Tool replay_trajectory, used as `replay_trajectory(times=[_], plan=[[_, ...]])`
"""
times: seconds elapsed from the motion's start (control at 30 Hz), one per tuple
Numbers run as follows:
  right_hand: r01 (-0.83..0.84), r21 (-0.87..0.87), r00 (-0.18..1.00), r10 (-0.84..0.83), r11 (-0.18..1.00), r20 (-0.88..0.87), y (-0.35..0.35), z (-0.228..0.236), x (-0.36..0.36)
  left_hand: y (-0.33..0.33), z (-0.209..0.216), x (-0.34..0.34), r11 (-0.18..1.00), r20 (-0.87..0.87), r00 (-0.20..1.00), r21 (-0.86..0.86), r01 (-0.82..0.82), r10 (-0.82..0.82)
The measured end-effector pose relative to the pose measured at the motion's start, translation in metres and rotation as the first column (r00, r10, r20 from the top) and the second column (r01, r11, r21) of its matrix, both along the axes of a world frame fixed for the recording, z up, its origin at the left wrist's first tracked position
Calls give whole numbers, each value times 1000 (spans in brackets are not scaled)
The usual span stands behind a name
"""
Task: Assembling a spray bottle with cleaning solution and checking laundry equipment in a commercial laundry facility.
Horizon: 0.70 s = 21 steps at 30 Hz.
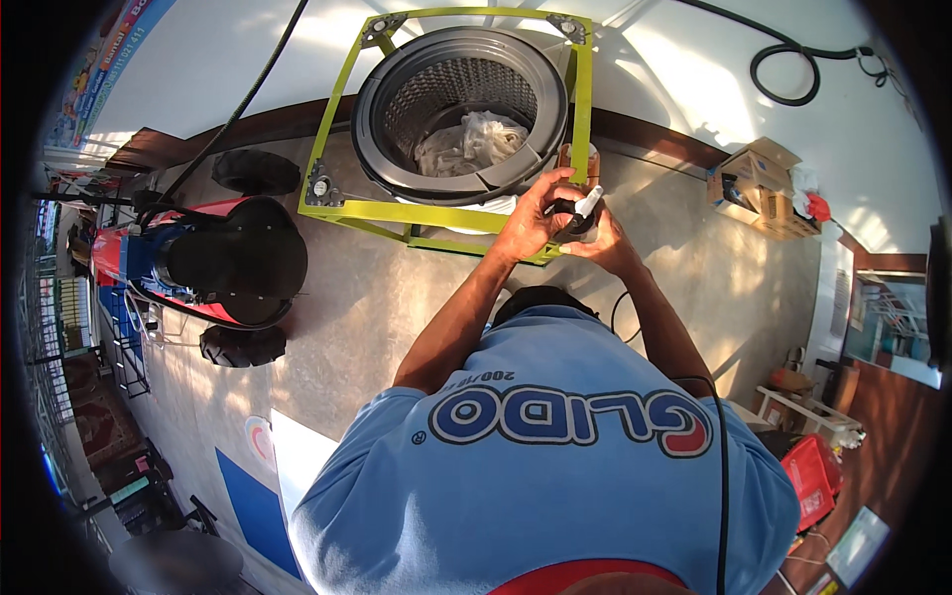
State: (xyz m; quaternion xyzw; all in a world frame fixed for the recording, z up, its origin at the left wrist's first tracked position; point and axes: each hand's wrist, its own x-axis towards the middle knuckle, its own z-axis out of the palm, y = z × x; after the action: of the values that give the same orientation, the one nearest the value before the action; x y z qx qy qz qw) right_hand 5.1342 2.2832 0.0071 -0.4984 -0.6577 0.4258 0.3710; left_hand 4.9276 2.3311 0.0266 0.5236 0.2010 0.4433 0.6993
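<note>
My left hand [531, 223] is closed, its thumb and fingers pinching a small black object with a white, stick-like tip [588, 204]; its kind does not show. Against the same object from the right, my right hand [608, 246] has its fingers curled, partly hidden. Both hands are at the near right corner of a yellow-green metal frame [416, 214]. Inside that frame stands a grey round washer tub [375, 149] with a perforated metal drum, and whitish crumpled cloth or plastic [486, 141] lies in it. Just beyond my fingers is a brownish part [593, 167], mostly covered.
On the left stands a red and black wheeled machine [233, 263] with thick black tyres. An open cardboard box [759, 188] rests by the right wall, where a black hose [783, 99] hangs coiled above. A red bag [813, 481] lies at the lower right.
</note>
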Motion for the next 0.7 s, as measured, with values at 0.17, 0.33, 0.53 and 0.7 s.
replay_trajectory(times=[0.17, 0.33, 0.53, 0.7], plan=[[7, -63, 958, -25, 998, -286, -12, 49, 5, -6, -1, -3, 999, -97, 995, 37, -34, 37], [88, 110, 994, -80, 990, -73, -15, 45, -1, -11, -2, 0, 1000, -52, 999, 24, -4, 5], [176, 46, 978, -169, 983, -126, -16, 45, -6, -17, 5, -1, 937, -422, 886, 348, -39, 194], [227, -164, 878, -274, 960, -393, -24, 32, -17, -17, -4, 8, 957, -468, 868, 288, -28, 166]])
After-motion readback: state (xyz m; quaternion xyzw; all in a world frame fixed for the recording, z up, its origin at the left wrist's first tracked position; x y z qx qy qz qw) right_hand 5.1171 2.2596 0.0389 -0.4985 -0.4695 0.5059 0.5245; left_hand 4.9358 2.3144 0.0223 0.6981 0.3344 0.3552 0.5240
